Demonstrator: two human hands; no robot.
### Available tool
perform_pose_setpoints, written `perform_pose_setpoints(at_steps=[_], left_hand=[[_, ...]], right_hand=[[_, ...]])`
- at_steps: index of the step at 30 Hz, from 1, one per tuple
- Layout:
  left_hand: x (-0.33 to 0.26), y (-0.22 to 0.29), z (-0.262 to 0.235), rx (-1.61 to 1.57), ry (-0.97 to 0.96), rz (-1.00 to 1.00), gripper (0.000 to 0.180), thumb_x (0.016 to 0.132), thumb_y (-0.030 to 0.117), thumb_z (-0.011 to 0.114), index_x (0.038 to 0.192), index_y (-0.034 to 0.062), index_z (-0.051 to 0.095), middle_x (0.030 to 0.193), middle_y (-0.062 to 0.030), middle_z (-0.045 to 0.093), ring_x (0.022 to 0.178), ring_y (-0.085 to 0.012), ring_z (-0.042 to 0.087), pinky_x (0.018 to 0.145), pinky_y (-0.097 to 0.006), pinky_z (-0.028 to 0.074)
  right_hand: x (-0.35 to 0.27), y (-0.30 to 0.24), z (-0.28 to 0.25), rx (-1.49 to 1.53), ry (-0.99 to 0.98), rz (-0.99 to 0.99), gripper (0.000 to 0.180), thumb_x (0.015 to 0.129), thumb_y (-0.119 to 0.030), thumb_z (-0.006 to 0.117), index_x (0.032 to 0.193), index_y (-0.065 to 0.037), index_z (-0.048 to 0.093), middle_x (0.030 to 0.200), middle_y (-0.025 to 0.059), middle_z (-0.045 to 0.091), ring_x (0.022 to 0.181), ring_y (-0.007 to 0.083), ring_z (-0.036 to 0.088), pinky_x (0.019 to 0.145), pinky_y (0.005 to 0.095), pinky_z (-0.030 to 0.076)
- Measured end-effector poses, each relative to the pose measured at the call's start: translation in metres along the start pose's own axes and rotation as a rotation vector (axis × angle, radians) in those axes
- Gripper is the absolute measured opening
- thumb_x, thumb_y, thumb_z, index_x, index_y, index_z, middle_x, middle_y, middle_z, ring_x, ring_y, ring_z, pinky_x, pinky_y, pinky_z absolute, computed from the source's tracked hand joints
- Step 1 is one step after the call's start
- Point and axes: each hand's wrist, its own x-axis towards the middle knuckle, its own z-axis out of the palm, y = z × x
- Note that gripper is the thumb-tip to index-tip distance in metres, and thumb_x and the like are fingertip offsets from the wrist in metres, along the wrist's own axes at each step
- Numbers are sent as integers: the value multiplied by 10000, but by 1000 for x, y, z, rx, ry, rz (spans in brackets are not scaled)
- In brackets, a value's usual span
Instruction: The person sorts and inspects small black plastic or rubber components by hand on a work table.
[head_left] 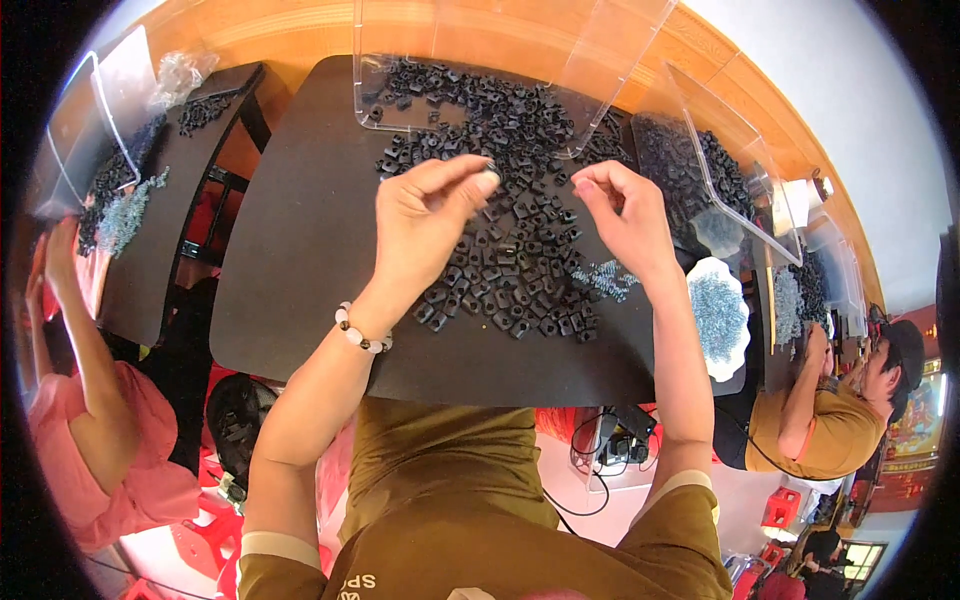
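Above the table, my left hand (428, 215) is raised with thumb and forefinger pinched at a small black plastic piece (491, 170), mostly hidden by the fingertips. My right hand (632, 212) is held apart from it, thumb and fingertips pressed together; anything between them is too small to make out. Under and between the hands lies a spread of black plastic pieces with holes (500, 275). A small heap of clear bluish bits (606, 280) sits by my right wrist. More of these bits fill a white scalloped dish (717, 320) to the right.
A clear plastic bin (385, 128) lies at the far side, black pieces spilling from it. The dark table (290, 220) has rounded corners. Another clear bin (740, 215) stands at right. People in pink (100, 450) and tan (820, 430) work at neighbouring tables. Red stools (210, 540) stand below.
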Motion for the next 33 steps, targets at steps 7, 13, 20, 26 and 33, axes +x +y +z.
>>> perform_pose_setpoints(at_steps=[7,13,20,26,33], left_hand=[[2,-8,2,36,53,26,185,852,77,739,1009,-21,722,819,-31,659,707,-65,585,639,-210,470],[1,-12,3,101,32,14,169,835,91,749,979,3,735,762,-20,643,661,-58,537,592,-224,429],[-5,-3,7,164,-38,19,181,827,98,755,987,17,735,779,-42,658,673,-80,569,605,-233,453],[-14,8,13,189,-187,30,206,823,59,746,1025,20,728,827,-61,673,711,-98,591,646,-243,477],[-17,2,16,162,-301,181,216,800,39,757,1014,30,735,843,-69,683,709,-116,593,647,-252,478]], right_hand=[[40,35,25,-334,-49,41,170,858,-229,674,854,-59,684,793,127,698,786,300,683,704,409,523],[48,37,46,-417,-32,53,166,832,-230,707,848,-68,678,802,99,710,799,283,685,708,402,529],[27,20,25,612,-49,199,151,918,-163,654,954,-16,661,894,97,719,793,119,658,675,263,539],[-13,3,9,937,-187,259,193,944,-124,617,1103,-18,647,924,55,670,846,108,635,673,260,547],[-39,-10,6,1052,-159,206,197,905,-135,688,1041,3,651,890,67,676,792,123,639,683,258,527]])
